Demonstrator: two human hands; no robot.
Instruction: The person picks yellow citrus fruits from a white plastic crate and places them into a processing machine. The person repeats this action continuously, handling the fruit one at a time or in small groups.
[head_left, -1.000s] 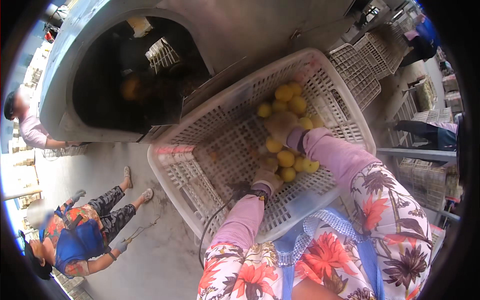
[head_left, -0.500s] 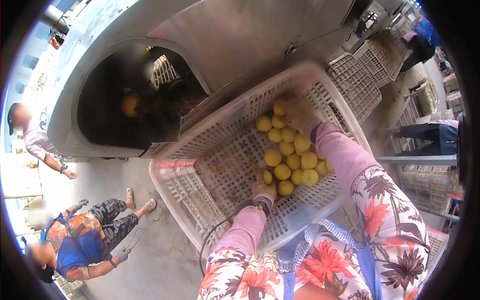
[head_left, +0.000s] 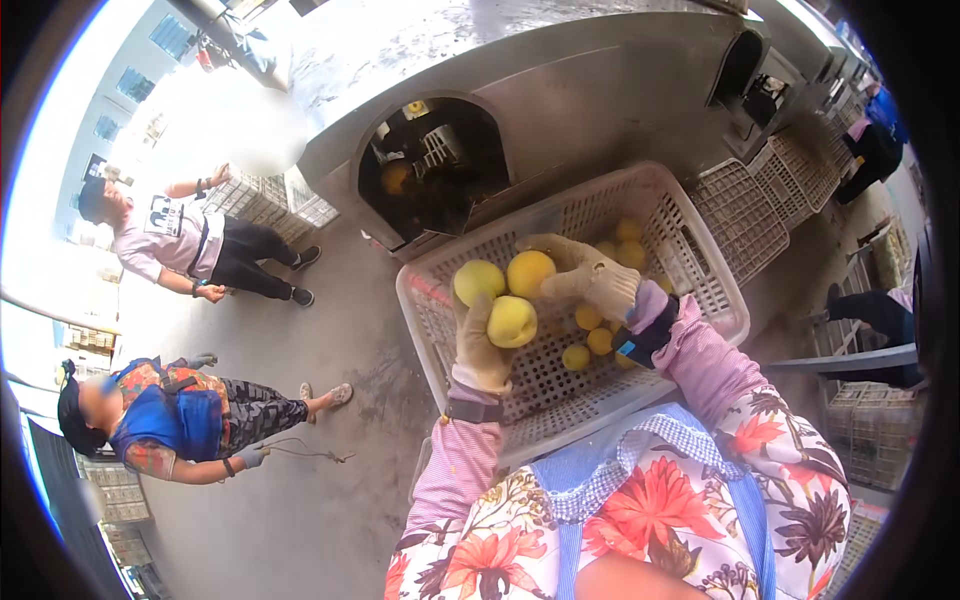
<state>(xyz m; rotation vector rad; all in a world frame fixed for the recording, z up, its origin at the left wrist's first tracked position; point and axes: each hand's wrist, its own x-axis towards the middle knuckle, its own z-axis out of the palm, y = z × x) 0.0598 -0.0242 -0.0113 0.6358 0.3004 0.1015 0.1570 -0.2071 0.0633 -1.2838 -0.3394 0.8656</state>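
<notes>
On pale shirt (head_left: pixel 140 243), dark print (head_left: pixel 165 216).

No legible text or signs

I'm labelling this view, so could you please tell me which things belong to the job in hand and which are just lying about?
In the job:
left hand, holding two fruits
right hand, holding one fruit
crate below, more fruit inside

Apparently just lying about:
other crates, right
metal rail, far right
</notes>
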